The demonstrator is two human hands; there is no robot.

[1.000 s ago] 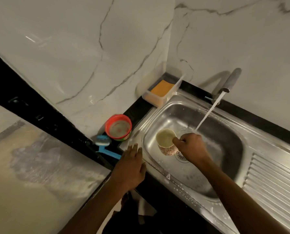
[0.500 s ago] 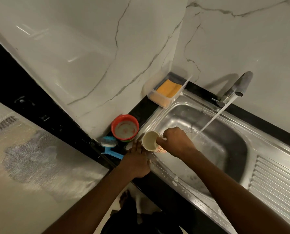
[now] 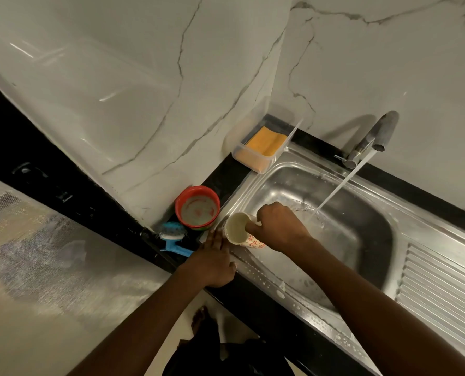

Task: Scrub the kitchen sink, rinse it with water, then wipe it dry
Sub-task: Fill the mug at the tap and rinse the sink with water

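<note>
On the head view I count two hands: the right hand [image 3: 277, 226] grips one floral cup [image 3: 238, 232], tipped sideways at the left rim of the one steel sink [image 3: 361, 234]; the left hand [image 3: 215, 259] lies flat, fingers straight, just beside it. One tap [image 3: 375, 137] runs. I also see one red bowl [image 3: 197, 207], one blue brush [image 3: 173, 236] and one orange sponge [image 3: 266, 143]

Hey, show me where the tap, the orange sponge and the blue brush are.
tap [image 3: 381, 129]: head view, on the middle of its spout.
orange sponge [image 3: 266, 143]: head view, on the middle of its top face.
blue brush [image 3: 171, 228]: head view, on its blue head, not the handle.
</note>
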